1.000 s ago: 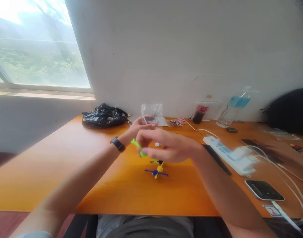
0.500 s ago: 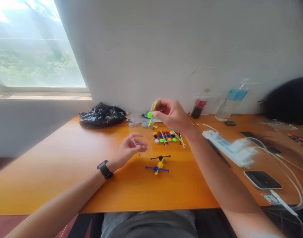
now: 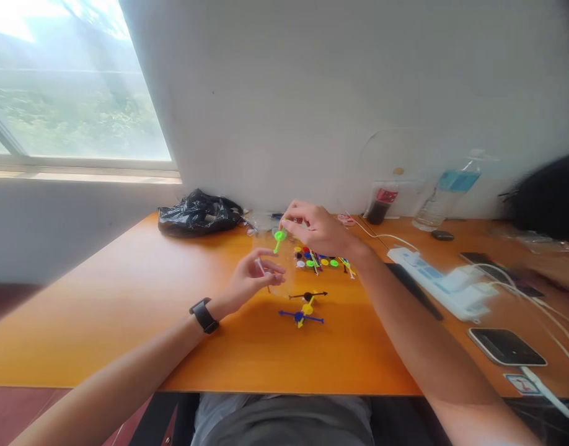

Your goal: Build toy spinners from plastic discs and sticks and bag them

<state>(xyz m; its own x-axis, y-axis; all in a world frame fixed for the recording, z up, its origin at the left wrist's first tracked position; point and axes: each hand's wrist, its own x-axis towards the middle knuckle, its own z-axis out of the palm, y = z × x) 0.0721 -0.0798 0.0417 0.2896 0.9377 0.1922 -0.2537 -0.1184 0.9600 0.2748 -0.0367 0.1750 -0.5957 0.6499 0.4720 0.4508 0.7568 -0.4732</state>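
The green arrow is pinched high by fingers of the right hand, presumably leaving its lower tip free, while the left hand's grip cannot be told.

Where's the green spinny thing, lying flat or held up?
Held up: the right hand pinches the upper end of the green spinner, and its other end slants downward.
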